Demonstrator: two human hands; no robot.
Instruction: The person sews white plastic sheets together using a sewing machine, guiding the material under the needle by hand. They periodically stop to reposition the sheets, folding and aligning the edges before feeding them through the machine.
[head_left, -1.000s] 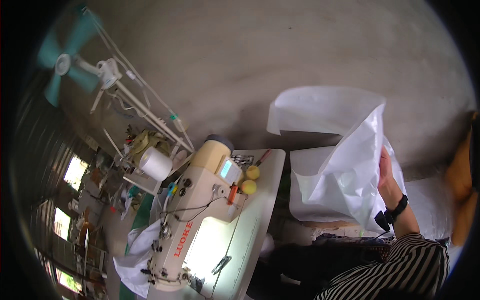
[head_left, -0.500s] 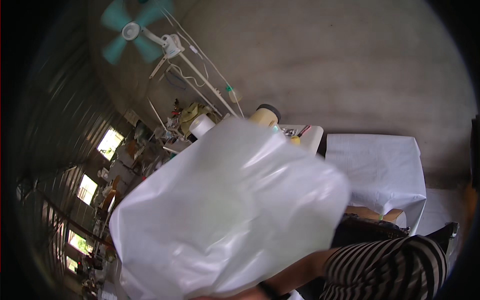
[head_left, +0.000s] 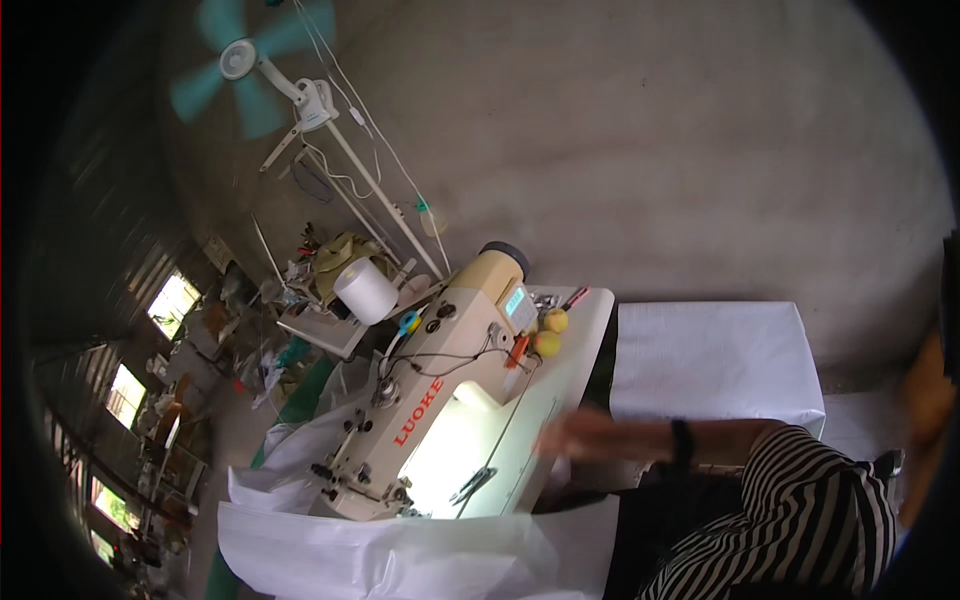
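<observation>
Blurred by motion, my right hand [head_left: 575,436] is over the front edge of the sewing machine table [head_left: 572,372], with a dark band on its wrist. Its fingers are too smeared to read. The cream sewing machine [head_left: 440,385] stands to its left, its work light bright on the table. Small dark thread snips [head_left: 473,484] lie on the lit surface. A glossy white plastic sheet [head_left: 400,560] hangs across the near end of the machine, and more white sheeting bunches behind it. My left hand is out of view.
A white thread cone [head_left: 365,290] stands behind the machine. Two yellowish round things [head_left: 546,344] sit beside its control panel. A box-shaped stack covered in white sheeting [head_left: 712,360] is at the right, near the wall. A fan [head_left: 238,62] spins at upper left.
The white sheet, which was raised and covered the machine, has dropped to the near end, exposing machine and table. My right hand has moved up from the lower edge toward the table.
</observation>
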